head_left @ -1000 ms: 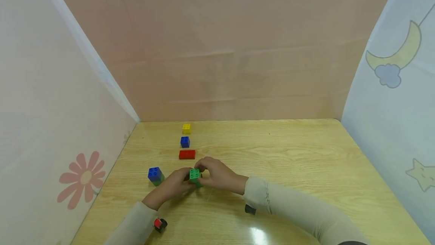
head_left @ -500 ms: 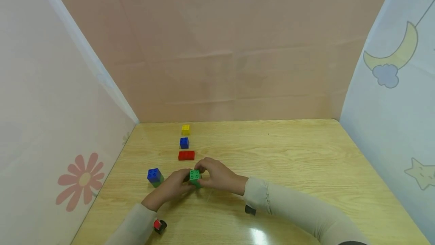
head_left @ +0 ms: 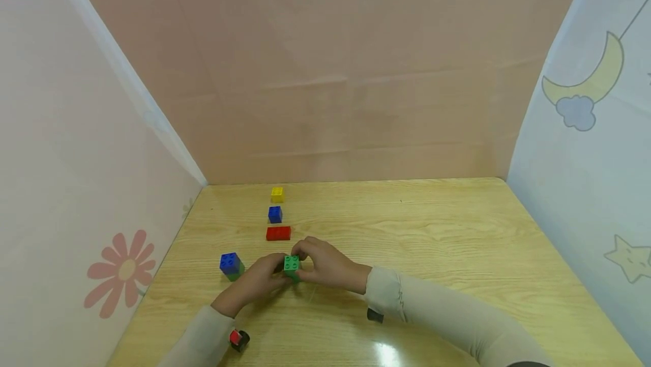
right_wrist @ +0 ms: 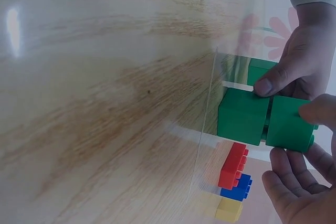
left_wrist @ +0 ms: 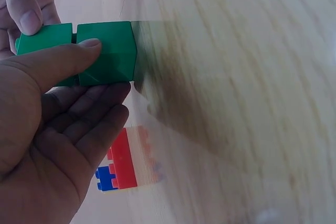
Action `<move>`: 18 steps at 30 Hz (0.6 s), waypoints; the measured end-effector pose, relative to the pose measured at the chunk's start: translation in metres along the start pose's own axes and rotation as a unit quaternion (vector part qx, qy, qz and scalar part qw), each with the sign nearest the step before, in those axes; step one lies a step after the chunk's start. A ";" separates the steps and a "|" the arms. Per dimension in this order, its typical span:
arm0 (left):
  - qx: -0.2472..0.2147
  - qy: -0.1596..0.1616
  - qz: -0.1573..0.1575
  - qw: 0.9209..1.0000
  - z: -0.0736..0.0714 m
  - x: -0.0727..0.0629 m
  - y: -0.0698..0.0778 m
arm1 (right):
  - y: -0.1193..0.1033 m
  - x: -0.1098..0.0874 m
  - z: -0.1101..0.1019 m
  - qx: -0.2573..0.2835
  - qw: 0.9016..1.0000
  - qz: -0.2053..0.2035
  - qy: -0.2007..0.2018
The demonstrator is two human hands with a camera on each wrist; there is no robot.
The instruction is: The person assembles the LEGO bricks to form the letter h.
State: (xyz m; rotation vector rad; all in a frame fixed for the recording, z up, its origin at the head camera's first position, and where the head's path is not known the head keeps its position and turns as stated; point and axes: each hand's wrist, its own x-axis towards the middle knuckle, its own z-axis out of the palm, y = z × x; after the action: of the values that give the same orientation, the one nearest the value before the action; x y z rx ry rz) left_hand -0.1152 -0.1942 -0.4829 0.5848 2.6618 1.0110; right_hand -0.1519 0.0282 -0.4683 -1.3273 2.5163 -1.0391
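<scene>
Two green bricks stand one above the other between the hands, a thin gap showing between them in both wrist views. My left hand (head_left: 261,276) holds the lower green brick (left_wrist: 113,59) between thumb and fingers, down at the tabletop. With thumb and fingers, my right hand (head_left: 328,262) grips the upper green brick (right_wrist: 289,121), whose studs face up in the head view. Left of my left hand, a blue brick (head_left: 230,261) sits on another green brick (head_left: 236,275).
Beyond the hands, a red brick (head_left: 278,233), a blue single brick (head_left: 275,214) and a yellow brick (head_left: 277,194) lie in a row on the wooden table (head_left: 432,225). A flower-printed wall (head_left: 127,101) borders the left side; a beige sheet (head_left: 346,73) closes the back.
The head view has shifted very slightly. Both hands keep their hold on the two green bricks in the same spot.
</scene>
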 end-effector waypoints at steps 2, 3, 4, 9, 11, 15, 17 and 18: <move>0.001 0.000 0.003 1.000 0.000 0.000 0.001 | 0.000 0.000 0.000 -0.002 1.000 -0.003 0.002; 0.002 0.001 0.003 1.000 0.000 0.000 0.001 | 0.000 0.000 0.000 -0.003 1.000 -0.004 0.002; 0.002 0.001 0.004 1.000 0.000 0.000 0.001 | 0.000 0.000 0.000 -0.004 1.000 -0.005 0.002; -0.002 -0.004 0.004 1.000 0.000 0.001 0.000 | -0.001 0.000 -0.001 -0.007 1.000 -0.002 0.001; -0.004 -0.005 0.003 1.000 0.000 0.002 0.000 | -0.001 0.000 -0.002 -0.005 1.000 0.001 0.000; 0.000 -0.006 0.001 1.000 0.000 0.002 0.000 | -0.002 -0.002 -0.003 -0.003 1.000 0.009 -0.002; 0.002 -0.007 0.001 1.000 0.000 0.002 -0.001 | -0.002 -0.003 -0.003 -0.005 1.000 0.012 -0.004; 0.003 -0.007 0.002 1.000 0.000 0.002 -0.001 | -0.001 -0.003 -0.003 -0.006 1.000 0.013 -0.005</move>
State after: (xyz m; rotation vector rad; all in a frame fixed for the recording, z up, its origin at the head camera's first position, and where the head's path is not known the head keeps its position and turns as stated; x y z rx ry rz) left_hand -0.1175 -0.1940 -0.4834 0.5955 2.6538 0.9963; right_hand -0.1504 0.0317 -0.4656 -1.2966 2.5297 -1.0119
